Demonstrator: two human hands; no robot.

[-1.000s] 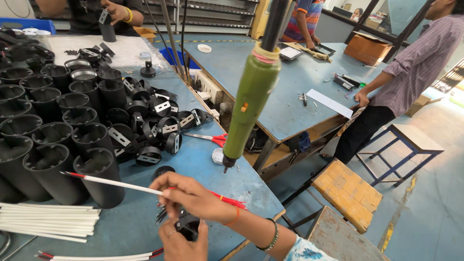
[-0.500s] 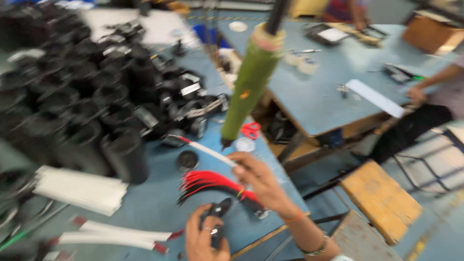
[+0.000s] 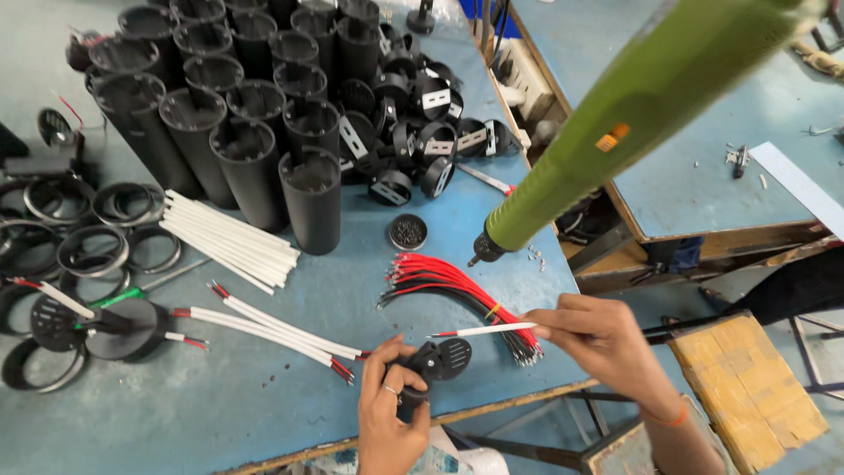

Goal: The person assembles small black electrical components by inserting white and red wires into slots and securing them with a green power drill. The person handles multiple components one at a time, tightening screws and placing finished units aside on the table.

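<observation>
Left hand (image 3: 391, 413) grips black round fitting (image 3: 437, 361) at desk (image 3: 290, 396) edge; right hand (image 3: 598, 339) pinches white sleeved wire (image 3: 483, 331) (red tip toward fitting). Best approach, imo: steady fitting, feed wire straight w/o bending, clear of red wire bundle (image 3: 448, 283).

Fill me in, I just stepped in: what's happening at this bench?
A person is working at a blue table. The left hand holds a small black round part; the right hand pinches a white-sleeved wire with its tip pointed toward it. A green powered screwdriver hangs overhead. A red wire bundle and black tube housings lie behind.
</observation>
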